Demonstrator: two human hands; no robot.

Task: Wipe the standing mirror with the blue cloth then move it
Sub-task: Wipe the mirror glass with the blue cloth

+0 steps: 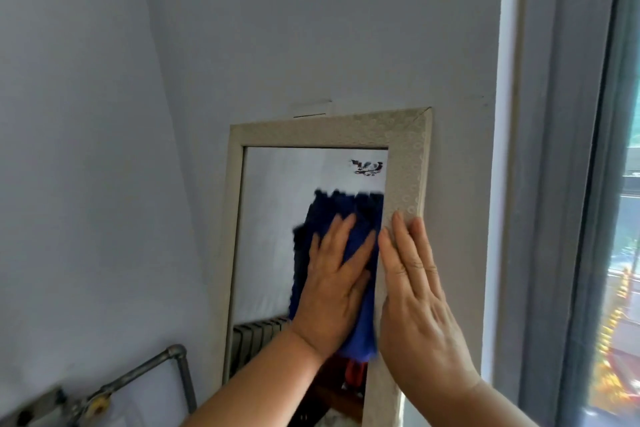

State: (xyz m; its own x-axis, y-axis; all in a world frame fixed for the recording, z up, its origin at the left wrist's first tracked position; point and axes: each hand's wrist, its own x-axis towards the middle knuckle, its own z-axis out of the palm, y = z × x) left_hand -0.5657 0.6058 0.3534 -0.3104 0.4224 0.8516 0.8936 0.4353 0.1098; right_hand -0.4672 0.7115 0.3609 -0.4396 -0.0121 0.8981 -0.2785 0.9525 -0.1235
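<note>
Low and left of the grip, a grey pipe (138, 374) on the wall. Presses the blue cloth (360, 340) onto the glass of the standing mirror (329, 132) under the left hand (332, 288), fingers straight and spread. Just right of it, lays the right hand (415, 305) flat along the frame's right edge, fingers straight. Farther right, a window (623, 253).

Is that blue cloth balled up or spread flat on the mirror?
Spread flat: the left hand presses the blue cloth against the mirror with straight fingers, cloth showing above and below.
</note>
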